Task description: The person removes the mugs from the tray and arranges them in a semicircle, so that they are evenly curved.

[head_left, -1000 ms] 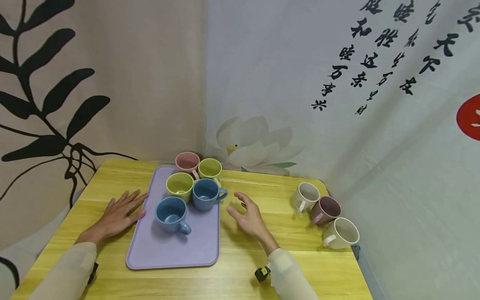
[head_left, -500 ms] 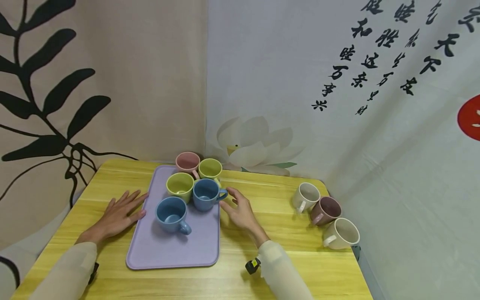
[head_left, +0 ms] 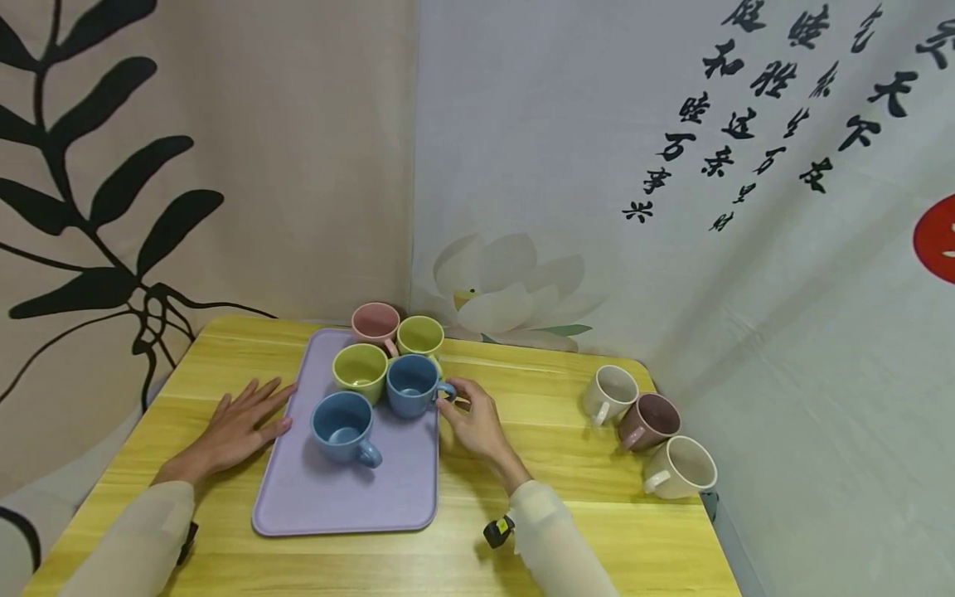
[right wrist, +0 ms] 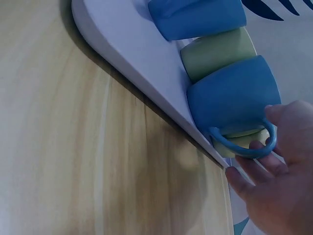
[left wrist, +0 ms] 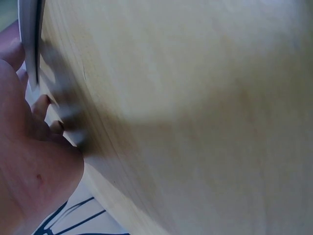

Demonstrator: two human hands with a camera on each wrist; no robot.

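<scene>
My right hand [head_left: 480,421] is at the handle of the rear blue mug [head_left: 411,386]. In the right wrist view the thumb lies on one side of that handle [right wrist: 249,151] and fingers reach round its other side. The mug stands upright near the right rim of a lilac tray [head_left: 351,510]. My left hand [head_left: 232,427] lies spread, its fingertips at the tray's left rim. Another blue mug [head_left: 341,427] stands nearer the front of the tray. Behind them are two green mugs, one nearer [head_left: 360,371] and one farther back [head_left: 420,335], and a pink mug [head_left: 375,322].
On the table's right side stand a white mug [head_left: 608,392], a dark mauve mug [head_left: 648,421] and a cream mug [head_left: 680,468], close together. The wooden table [head_left: 522,377] backs onto a printed curtain [head_left: 507,124].
My right hand has moved left to the rear blue mug's handle and taken hold of it. The left hand stays at the tray's rim, and the mugs keep their places.
</scene>
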